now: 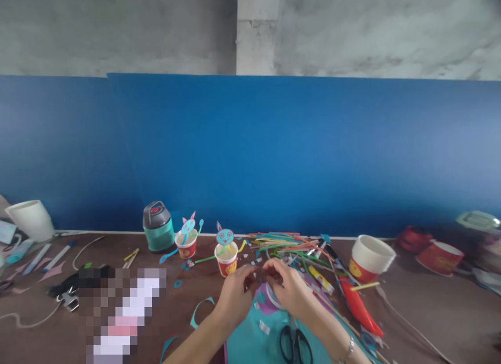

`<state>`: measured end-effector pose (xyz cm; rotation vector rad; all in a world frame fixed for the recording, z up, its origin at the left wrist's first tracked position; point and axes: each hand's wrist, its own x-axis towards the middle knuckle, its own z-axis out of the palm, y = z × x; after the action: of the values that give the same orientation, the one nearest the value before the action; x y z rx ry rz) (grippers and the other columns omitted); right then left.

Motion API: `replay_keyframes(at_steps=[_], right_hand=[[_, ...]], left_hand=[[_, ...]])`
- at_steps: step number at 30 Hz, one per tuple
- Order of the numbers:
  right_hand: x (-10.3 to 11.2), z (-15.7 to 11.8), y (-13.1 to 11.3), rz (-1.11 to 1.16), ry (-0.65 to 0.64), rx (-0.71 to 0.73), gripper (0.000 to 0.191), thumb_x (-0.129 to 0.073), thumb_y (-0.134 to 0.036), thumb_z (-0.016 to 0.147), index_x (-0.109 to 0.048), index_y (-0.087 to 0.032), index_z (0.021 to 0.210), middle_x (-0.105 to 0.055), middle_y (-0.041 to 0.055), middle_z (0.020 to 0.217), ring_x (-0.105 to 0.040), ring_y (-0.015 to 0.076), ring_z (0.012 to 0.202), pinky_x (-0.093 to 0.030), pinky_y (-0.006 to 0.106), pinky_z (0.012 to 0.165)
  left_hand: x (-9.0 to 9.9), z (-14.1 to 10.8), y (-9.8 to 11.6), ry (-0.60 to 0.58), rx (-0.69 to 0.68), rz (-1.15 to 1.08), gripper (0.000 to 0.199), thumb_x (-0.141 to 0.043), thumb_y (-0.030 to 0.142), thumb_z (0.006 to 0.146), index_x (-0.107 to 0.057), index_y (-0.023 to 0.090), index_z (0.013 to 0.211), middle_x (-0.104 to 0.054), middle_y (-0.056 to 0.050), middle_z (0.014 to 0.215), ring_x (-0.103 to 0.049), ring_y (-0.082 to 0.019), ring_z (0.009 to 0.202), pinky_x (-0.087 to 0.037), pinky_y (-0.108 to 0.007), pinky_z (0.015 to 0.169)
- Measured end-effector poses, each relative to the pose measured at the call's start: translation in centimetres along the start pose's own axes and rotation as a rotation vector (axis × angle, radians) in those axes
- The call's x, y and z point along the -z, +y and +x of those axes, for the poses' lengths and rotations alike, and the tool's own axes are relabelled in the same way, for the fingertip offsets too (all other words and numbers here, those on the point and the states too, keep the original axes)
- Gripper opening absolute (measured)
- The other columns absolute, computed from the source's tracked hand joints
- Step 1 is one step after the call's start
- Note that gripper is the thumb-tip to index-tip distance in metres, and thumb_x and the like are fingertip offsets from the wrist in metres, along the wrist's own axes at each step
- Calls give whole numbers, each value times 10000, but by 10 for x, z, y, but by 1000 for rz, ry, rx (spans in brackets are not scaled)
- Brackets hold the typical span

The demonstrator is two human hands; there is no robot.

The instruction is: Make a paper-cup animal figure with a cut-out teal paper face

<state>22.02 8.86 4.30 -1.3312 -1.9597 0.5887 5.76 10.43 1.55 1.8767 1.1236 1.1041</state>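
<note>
My left hand (pixel 239 292) and my right hand (pixel 288 286) meet above the teal paper (pixel 250 339), fingertips pinched close together. Whatever lies between the fingers is too small and hidden to name. A round white item with a coloured rim (pixel 273 297) is partly covered by my right hand. Below the hands are black-handled scissors (pixel 295 345) and a small white scrap (pixel 264 327). Just beyond my left hand stands a red-and-white paper cup (pixel 226 265) with a blue cat face (pixel 225 236) and straw arms. Another such cup (pixel 187 247) stands to its left.
Coloured straws (pixel 289 245) lie piled at the back. To the right are a glue tube (pixel 321 279), a red pouch-like item (pixel 360 306) and a larger paper cup (pixel 370 259). A teal jar (pixel 158 228) stands back left, with markers (pixel 58 259) further left. A blue panel (pixel 250 155) borders the table.
</note>
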Motion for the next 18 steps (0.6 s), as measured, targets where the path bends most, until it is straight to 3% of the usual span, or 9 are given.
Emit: replay_keyframes(at_steps=[2, 4, 7, 12, 15, 18], right_hand=[[-2, -7, 16, -196, -28, -73, 132, -493, -162, 734, -597, -191, 809, -664, 48, 780, -607, 204, 726, -417, 291, 661], [-6, -15, 31, -364, -92, -128, 83, -565, -169, 641, -608, -177, 711, -652, 77, 749, -596, 241, 717, -406, 309, 636], [-13, -19, 43, -407, -105, -74, 103, -538, -116, 603, -597, -174, 664, -637, 76, 743, -588, 229, 711, -402, 298, 639], [-28, -12, 36, -195, 45, -65, 153, -445, -150, 749, -557, -186, 847, -612, 28, 709, -579, 184, 643, -407, 268, 588], [-37, -12, 34, -29, 92, -23, 176, -392, -199, 838, -524, -200, 955, -595, 4, 702, -574, 159, 596, -416, 243, 545], [-44, -15, 36, 27, 111, -4, 163, -385, -246, 876, -504, -199, 976, -595, 4, 701, -575, 152, 584, -427, 237, 543]], left_hand=[[-6, -1, -9, 26, -16, -54, 261, -499, 124, 757, -688, 194, 922, -683, -63, 869, -623, -203, 776, -468, -263, 656], [-10, -3, -14, 16, 7, -112, 210, -490, 166, 784, -684, 181, 863, -674, -64, 825, -625, -198, 734, -476, -270, 649], [-14, -5, -20, 48, 66, -155, 147, -509, 199, 785, -651, 166, 799, -654, -45, 738, -610, -180, 640, -484, -273, 616], [-14, -8, -26, 57, 63, -218, 186, -515, 200, 808, -635, 170, 946, -690, -83, 933, -649, -221, 849, -513, -325, 773], [-16, -10, -30, 46, -10, -197, 357, -500, 157, 818, -581, 198, 1163, -622, -101, 1194, -567, -244, 1104, -435, -386, 959], [-19, -14, -32, -19, -105, -155, 467, -460, 121, 837, -500, 226, 1290, -541, -97, 1311, -484, -247, 1214, -363, -420, 1033]])
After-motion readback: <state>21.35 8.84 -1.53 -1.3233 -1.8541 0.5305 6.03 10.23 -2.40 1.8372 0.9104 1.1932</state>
